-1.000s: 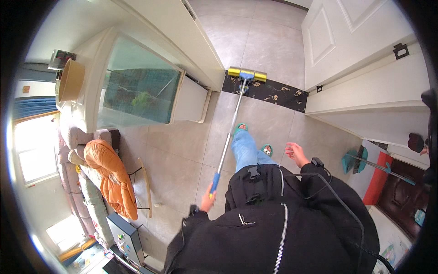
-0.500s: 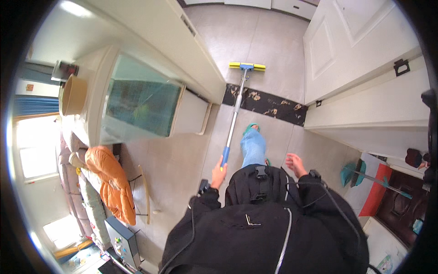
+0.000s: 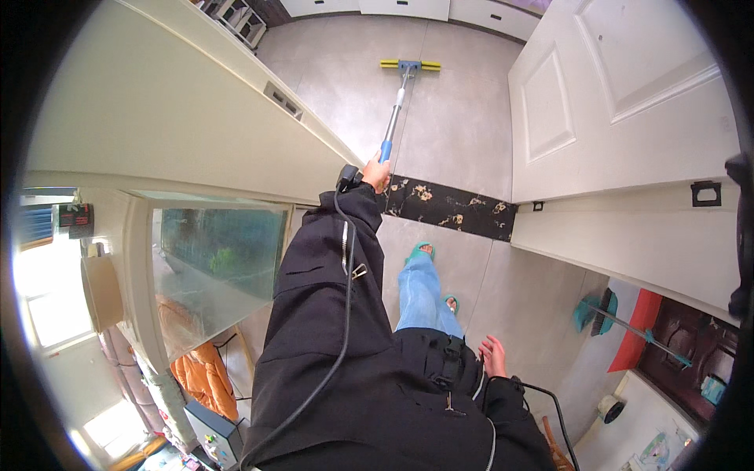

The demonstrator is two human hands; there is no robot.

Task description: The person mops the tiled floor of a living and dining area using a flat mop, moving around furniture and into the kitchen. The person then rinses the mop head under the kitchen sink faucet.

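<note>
My left hand (image 3: 376, 173) is stretched forward, wrapped round the blue grip of a telescopic mop (image 3: 393, 118). The mop's head (image 3: 410, 65), blue with a yellow sponge roller, lies on the grey tiles beyond a dark patterned threshold strip (image 3: 448, 204) in the doorway. Low at my right side hangs my right hand (image 3: 493, 357), fingers apart and slightly curled, holding nothing. My feet, in green sandals (image 3: 420, 253), stand on the near side of the strip.
An open white door (image 3: 597, 110) flanks the doorway at right; a cream wall edge (image 3: 181, 118) and glass-sided tank (image 3: 220, 259) are at left. White drawers (image 3: 404, 6) line the far side. A broom (image 3: 620, 322) stands at lower right, an orange padded jacket (image 3: 200, 377) lies at lower left.
My left arm has reached forward and up, pushing the mop head from the threshold strip deeper into the far room. The doorway's surroundings have shifted in view; my right hand has moved lower.
</note>
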